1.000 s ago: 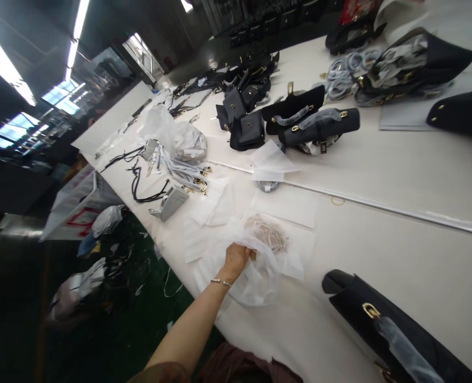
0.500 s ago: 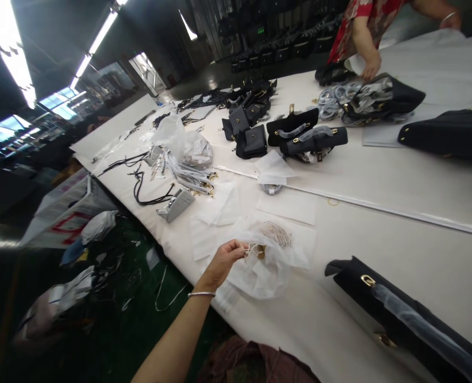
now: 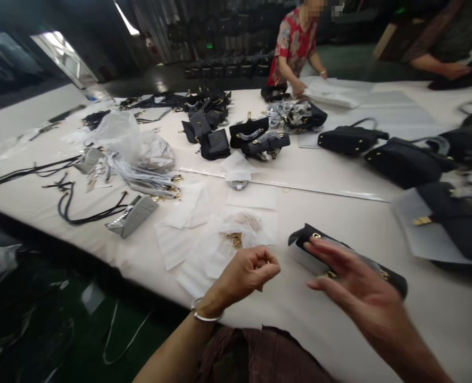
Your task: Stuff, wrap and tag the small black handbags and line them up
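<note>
My left hand (image 3: 247, 275) is closed in a pinch above the table (image 3: 283, 324). Whatever its fingers hold, if anything, is hidden. Just beyond it lies a clear plastic bag (image 3: 215, 255) with pale looped strings (image 3: 246, 223) and small brown pieces (image 3: 236, 239) inside. My right hand (image 3: 351, 279) has its fingers spread and is slightly blurred. It is over a black handbag (image 3: 395, 282) with gold fittings, lying on its side and partly covered by the hand. Whether the hand touches the bag, I cannot tell.
A grey tape dispenser (image 3: 134, 215) and black straps (image 3: 84, 213) lie to the left. Behind are plastic-wrapped straps (image 3: 140, 178) and several small black bags (image 3: 215, 142). More black handbags (image 3: 403, 159) stand at right. A person in a red patterned shirt (image 3: 289, 45) works across the table.
My left hand has left the plastic bag and moved right, fingers still closed. My right hand has come in over the black handbag. The view has swung right.
</note>
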A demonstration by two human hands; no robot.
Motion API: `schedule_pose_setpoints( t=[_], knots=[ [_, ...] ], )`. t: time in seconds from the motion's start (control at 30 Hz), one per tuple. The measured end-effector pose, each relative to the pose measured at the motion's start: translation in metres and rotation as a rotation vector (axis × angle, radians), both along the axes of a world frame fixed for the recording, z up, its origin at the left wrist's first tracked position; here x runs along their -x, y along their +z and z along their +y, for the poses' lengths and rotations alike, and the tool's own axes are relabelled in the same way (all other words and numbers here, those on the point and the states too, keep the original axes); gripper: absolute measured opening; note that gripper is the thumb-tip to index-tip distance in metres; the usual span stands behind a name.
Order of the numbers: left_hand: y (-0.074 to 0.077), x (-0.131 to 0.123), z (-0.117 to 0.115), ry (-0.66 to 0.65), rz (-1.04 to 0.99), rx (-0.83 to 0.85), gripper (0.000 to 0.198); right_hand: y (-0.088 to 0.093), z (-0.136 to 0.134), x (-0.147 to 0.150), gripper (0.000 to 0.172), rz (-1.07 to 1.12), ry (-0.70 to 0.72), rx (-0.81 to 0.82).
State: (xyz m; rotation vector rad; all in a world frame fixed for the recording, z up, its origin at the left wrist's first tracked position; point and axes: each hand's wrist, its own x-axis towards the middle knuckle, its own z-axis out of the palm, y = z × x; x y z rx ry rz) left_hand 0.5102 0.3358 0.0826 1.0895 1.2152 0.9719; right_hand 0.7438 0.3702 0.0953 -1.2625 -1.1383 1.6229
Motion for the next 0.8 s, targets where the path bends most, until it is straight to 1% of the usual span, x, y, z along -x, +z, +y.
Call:
schedule_pose_setpoints(
  t=[0.03,0.07,0.1,0.13,0.17,0.2,0.3,0.37,0.4,0.43,0.47,0.53,0.57,0.63,0.67,0.73,0.8],
  knots=[
    [0.002,-0.007,-0.002,-0.043,0.061,-0.032,0.016,0.001,-0.001,0.013,0.065,0.029,0.117,0.02],
    [0.002,-0.013,-0.004,-0.076,0.11,-0.072,0.013,0.0,-0.002,0.024,0.063,0.059,0.237,0.052],
    [0.002,-0.018,-0.006,-0.102,0.15,-0.108,0.01,-0.002,-0.004,0.032,0.057,0.082,0.332,0.09],
    [0.001,-0.021,-0.008,-0.124,0.185,-0.131,0.008,-0.005,-0.007,0.036,0.047,0.09,0.383,0.128],
    [-0.002,-0.024,-0.009,-0.145,0.213,-0.137,0.008,-0.009,-0.011,0.036,0.04,0.076,0.407,0.153],
    [-0.005,-0.026,-0.01,-0.172,0.234,-0.126,0.007,-0.014,-0.014,0.034,0.036,0.043,0.413,0.166],
    [-0.015,-0.032,-0.005,-0.294,0.218,-0.057,0.008,-0.029,-0.026,0.014,0.039,-0.07,0.376,0.197],
    [-0.021,-0.036,0.007,-0.346,0.178,-0.057,0.01,-0.039,-0.03,0.001,0.041,-0.096,0.327,0.219],
    [-0.022,-0.038,0.017,-0.327,0.192,-0.107,0.011,-0.044,-0.029,-0.004,0.042,-0.089,0.278,0.221],
    [-0.024,-0.041,0.03,-0.28,0.231,-0.194,0.013,-0.05,-0.028,-0.008,0.043,-0.072,0.198,0.217],
    [-0.026,-0.045,0.046,-0.215,0.286,-0.308,0.014,-0.055,-0.024,-0.011,0.043,-0.047,0.087,0.21],
    [-0.032,-0.054,0.082,-0.114,0.378,-0.521,0.019,-0.066,-0.011,-0.014,0.042,0.023,-0.202,0.212],
    [-0.036,-0.06,0.102,-0.109,0.393,-0.579,0.023,-0.072,-0.003,-0.014,0.043,0.067,-0.349,0.223],
    [-0.044,-0.073,0.137,-0.184,0.408,-0.594,0.03,-0.08,0.015,-0.011,0.048,0.16,-0.585,0.269],
    [-0.048,-0.08,0.152,-0.246,0.433,-0.577,0.031,-0.083,0.025,-0.01,0.049,0.2,-0.669,0.288],
    [-0.053,-0.093,0.173,-0.364,0.512,-0.558,0.034,-0.085,0.041,-0.005,0.05,0.251,-0.783,0.295],
    [-0.053,-0.102,0.186,-0.451,0.578,-0.564,0.034,-0.084,0.053,-0.001,0.049,0.257,-0.835,0.267]
  ],
)
